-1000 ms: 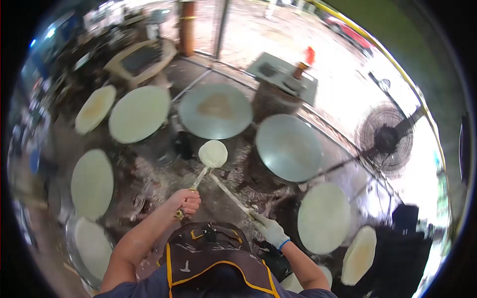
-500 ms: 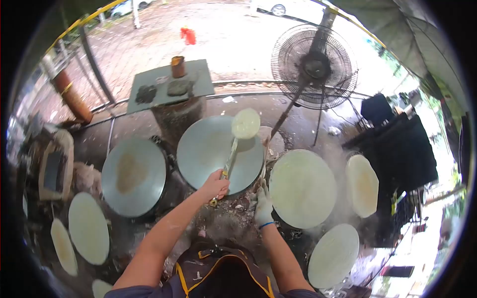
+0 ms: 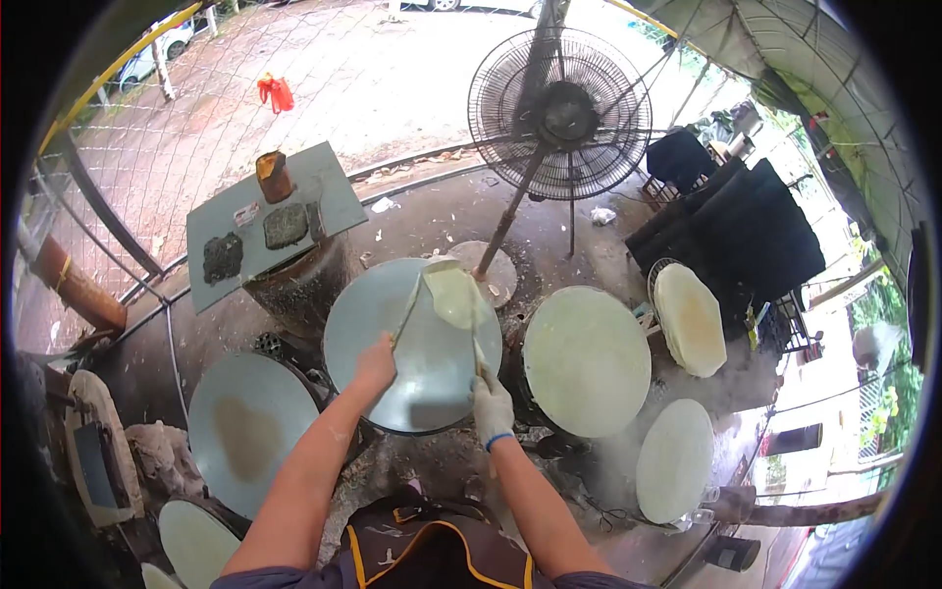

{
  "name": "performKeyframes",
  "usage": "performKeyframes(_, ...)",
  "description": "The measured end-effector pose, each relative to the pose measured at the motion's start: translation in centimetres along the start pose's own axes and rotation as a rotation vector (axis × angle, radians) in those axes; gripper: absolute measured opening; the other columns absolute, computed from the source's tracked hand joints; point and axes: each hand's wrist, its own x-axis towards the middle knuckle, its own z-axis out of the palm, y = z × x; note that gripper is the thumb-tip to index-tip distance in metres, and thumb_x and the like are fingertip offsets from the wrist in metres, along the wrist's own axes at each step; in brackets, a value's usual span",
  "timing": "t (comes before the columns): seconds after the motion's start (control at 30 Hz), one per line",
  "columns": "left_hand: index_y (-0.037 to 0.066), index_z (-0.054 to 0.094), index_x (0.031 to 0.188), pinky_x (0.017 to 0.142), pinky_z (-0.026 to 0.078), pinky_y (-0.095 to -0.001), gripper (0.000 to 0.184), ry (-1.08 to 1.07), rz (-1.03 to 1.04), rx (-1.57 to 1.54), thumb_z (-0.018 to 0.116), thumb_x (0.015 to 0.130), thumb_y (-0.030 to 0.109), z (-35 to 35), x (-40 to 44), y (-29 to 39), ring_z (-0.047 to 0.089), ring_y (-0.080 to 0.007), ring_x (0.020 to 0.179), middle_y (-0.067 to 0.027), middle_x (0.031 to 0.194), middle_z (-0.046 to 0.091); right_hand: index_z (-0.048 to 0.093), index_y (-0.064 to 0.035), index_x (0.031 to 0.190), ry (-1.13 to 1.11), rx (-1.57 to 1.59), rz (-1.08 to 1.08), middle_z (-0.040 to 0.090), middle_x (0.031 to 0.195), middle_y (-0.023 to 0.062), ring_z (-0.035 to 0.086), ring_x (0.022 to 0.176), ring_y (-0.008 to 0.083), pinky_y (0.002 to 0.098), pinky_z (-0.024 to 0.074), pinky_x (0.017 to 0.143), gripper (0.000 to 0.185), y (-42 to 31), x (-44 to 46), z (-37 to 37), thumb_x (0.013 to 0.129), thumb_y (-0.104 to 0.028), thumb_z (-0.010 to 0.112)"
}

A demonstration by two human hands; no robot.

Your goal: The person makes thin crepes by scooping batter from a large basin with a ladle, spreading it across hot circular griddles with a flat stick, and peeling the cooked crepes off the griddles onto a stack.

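Observation:
My left hand [image 3: 375, 365] is closed round the handle of a ladle [image 3: 449, 294] whose bowl is pale green. The bowl looks tilted above the far part of a wide round griddle [image 3: 378, 314]. My right hand [image 3: 493, 407] wears a whitish glove and grips a thin stick [image 3: 478, 348] near the griddle's right edge. The stick's far end overlaps the ladle bowl in view, so I cannot tell its shape or whether they touch. Right of that hand lies a round griddle covered with a pale green sheet [image 3: 587, 358].
A bare griddle [image 3: 250, 422] stands at left. More pale rounds lie at the right [image 3: 690, 319], lower right [image 3: 675, 461] and lower left [image 3: 196, 540]. Beyond are a board [image 3: 339, 191] on a drum and a standing fan [image 3: 559, 113]. Steam drifts at right.
The view has turned, shifting the surroundings. The ladle bowl has come lower over the griddle and tilted. My right hand, with the stick, has moved up to the griddle's edge.

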Motion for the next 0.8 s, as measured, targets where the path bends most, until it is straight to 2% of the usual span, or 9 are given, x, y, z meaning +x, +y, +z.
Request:
performKeyframes(0.13, 0.006, 0.045, 0.112, 0.073, 0.047, -0.0536, 0.028, 0.024, 0.011, 0.073, 0.047, 0.084, 0.005, -2.5, 0.1, -2.0, 0.062, -0.044, 0.082, -0.0244, 0.085, 0.064, 0.046, -0.0132, 0.136, 0.088, -0.497, 0.074, 0.056, 0.127, 0.0196, 0.052, 0.121, 0.0287, 0.0324, 0.0384, 0.1, 0.046, -1.6, -3.5, 1.6, 0.092, -0.026, 0.047)
performKeyframes(0.17, 0.006, 0.045, 0.111, 0.073, 0.048, -0.0531, 0.028, 0.034, 0.017, 0.085, 0.047, 0.084, 0.005, -2.6, 0.1, -2.4, 0.062, -0.0436, 0.082, -0.0239, 0.085, 0.064, 0.047, -0.0166, 0.137, 0.111, -0.574, -0.068, 0.061, 0.12, 0.0163, 0.062, 0.103, 0.0221, 0.0306, 0.0462, 0.088, 0.046, -1.1, -2.8, 3.2, 0.093, -0.026, 0.049)
performKeyframes(0.27, 0.007, 0.047, 0.112, 0.071, 0.048, -0.0512, 0.028, 0.063, 0.034, 0.127, 0.048, 0.083, 0.005, -3.3, 0.2, -3.3, 0.063, -0.0424, 0.081, -0.0227, 0.086, 0.063, 0.047, -0.0192, 0.137, -0.174, 0.013, 0.381, 0.066, 0.1, 0.0096, 0.061, 0.074, 0.0139, 0.027, 0.0497, 0.07, 0.045, -4.3, -0.3, 4.2, 0.093, -0.028, 0.049)
performKeyframes(0.3, 0.008, 0.047, 0.112, 0.07, 0.049, -0.0502, 0.03, 0.072, 0.039, 0.143, 0.049, 0.083, 0.006, -4.0, -0.1, -3.6, 0.063, -0.0419, 0.081, -0.0224, 0.086, 0.063, 0.049, -0.0214, 0.136, -0.128, 0.051, 0.278, 0.06, 0.078, -0.0001, 0.046, 0.053, 0.0059, 0.0235, 0.0432, 0.051, 0.043, -3.9, -0.7, 3.7, 0.094, -0.03, 0.05)
performKeyframes(0.4, 0.01, 0.049, 0.118, 0.069, 0.05, -0.0472, 0.038, 0.143, 0.048, 0.233, 0.053, 0.08, 0.007, -5.7, -0.9, -5.1, 0.063, -0.0396, 0.078, -0.0213, 0.088, 0.059, 0.05, -0.0202, 0.135, 0.163, 0.164, 0.011, 0.055, 0.068, -0.0027, 0.042, 0.047, 0.0062, 0.0246, 0.0372, 0.043, 0.043, 1.3, -0.3, 3.9, 0.094, -0.03, 0.052)
performKeyframes(0.43, 0.011, 0.049, 0.12, 0.068, 0.05, -0.0462, 0.042, 0.163, 0.053, 0.278, 0.054, 0.079, 0.008, -5.9, -1.3, -5.8, 0.062, -0.0386, 0.077, -0.0209, 0.089, 0.057, 0.05, -0.0175, 0.135, 0.122, -0.166, 0.059, 0.054, 0.068, -0.0021, 0.043, 0.048, 0.0053, 0.0231, 0.0364, 0.043, 0.042, 0.9, -0.7, 4.2, 0.094, -0.027, 0.052)
performKeyframes(0.57, 0.016, 0.046, 0.132, 0.066, 0.05, -0.0428, 0.058, 0.19, 0.107, 0.333, 0.059, 0.076, 0.007, -7.2, -2.2, -7.3, 0.06, -0.0347, 0.075, -0.0182, 0.091, 0.05, 0.05, -0.0133, 0.134, -0.261, 0.153, 0.385, 0.059, 0.075, 0.002, 0.051, 0.058, 0.0076, 0.0214, 0.046, 0.058, 0.041, -4.2, 0.6, 6.0, 0.094, -0.023, 0.049)
performKeyframes(0.7, 0.022, 0.045, 0.136, 0.065, 0.049, -0.0416, 0.067, 0.244, 0.082, 0.327, 0.06, 0.074, 0.002, -8.5, -2.7, -9.9, 0.059, -0.0333, 0.076, -0.0161, 0.091, 0.048, 0.057, -0.0065, 0.127, 0.062, 0.105, 0.012, 0.057, 0.073, 0.0004, 0.047, 0.054, 0.0057, 0.0216, 0.0402, 0.048, 0.039, 0.3, 1.2, 4.2, 0.09, -0.02, 0.056)
performKeyframes(0.8, 0.026, 0.047, 0.135, 0.065, 0.049, -0.043, 0.068, 0.253, 0.084, 0.31, 0.057, 0.074, -0.001, -8.6, -3.1, -10.5, 0.059, -0.0343, 0.078, -0.0155, 0.09, 0.047, 0.055, -0.0051, 0.128, -0.017, -0.234, -0.116, 0.059, 0.078, 0.001, 0.049, 0.054, 0.0059, 0.021, 0.0409, 0.049, 0.039, 0.6, 2.5, 7.2, 0.091, -0.017, 0.056)
